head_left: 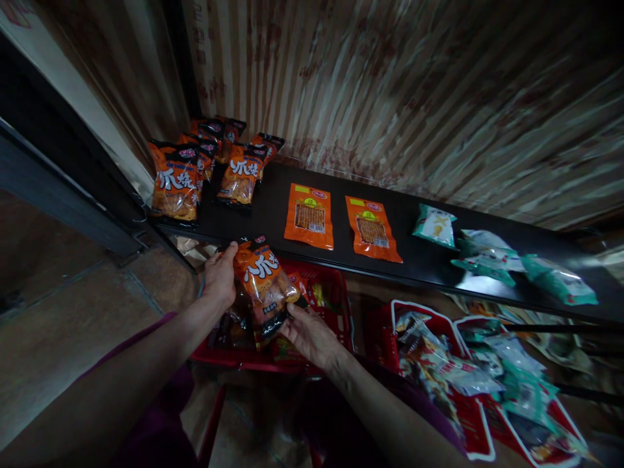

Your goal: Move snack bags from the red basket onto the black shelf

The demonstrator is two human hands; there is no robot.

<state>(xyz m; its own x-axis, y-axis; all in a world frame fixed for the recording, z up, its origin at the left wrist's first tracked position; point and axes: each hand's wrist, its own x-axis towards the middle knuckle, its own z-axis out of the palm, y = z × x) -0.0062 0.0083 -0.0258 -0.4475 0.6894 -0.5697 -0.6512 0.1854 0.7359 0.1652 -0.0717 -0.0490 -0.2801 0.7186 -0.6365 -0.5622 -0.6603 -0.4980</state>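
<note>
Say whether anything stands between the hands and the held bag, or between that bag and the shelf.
Nothing visible does. The left hand and right hand grip the orange bag, and no item shows between it and the shelf. The red basket is below.

Glossy plastic snack bag (266, 283), smooth shelf (268, 203), plastic basket (337, 320)
</note>
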